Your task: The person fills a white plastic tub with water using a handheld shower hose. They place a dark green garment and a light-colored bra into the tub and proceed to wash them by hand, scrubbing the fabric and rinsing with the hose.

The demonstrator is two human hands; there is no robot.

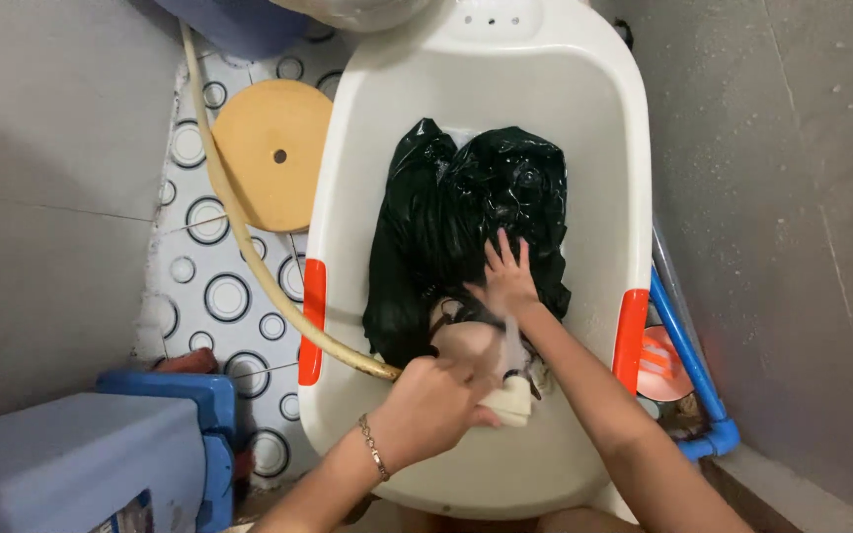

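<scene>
The dark garment (466, 227), wet and glossy, lies bunched in the middle of the white tub (584, 109), which fills the narrow space between the grey wall (792, 197) and the patterned floor tiles (209, 286). The tub is the first risk, in my judgement: it sits tight beside the wall, and a hard push on the cloth could rock it or slop water over its rim onto tiles that would then be slippery. The garment itself is heavy with water and heaped high; pressed at one edge only, it may slide up the sloped side. The yellow hose (249, 247) crosses the tub rim near the orange grip (313, 321) and bends sharply there, so a tug could kink it or pull it free. The left hand (436, 405) has its fingers curled tight on the spray head (510, 400); a slack hold would send water sideways. The right hand (507, 281) rests flat on the cloth, fingers spread apart, close beside the jet, where splash is likely.
</scene>
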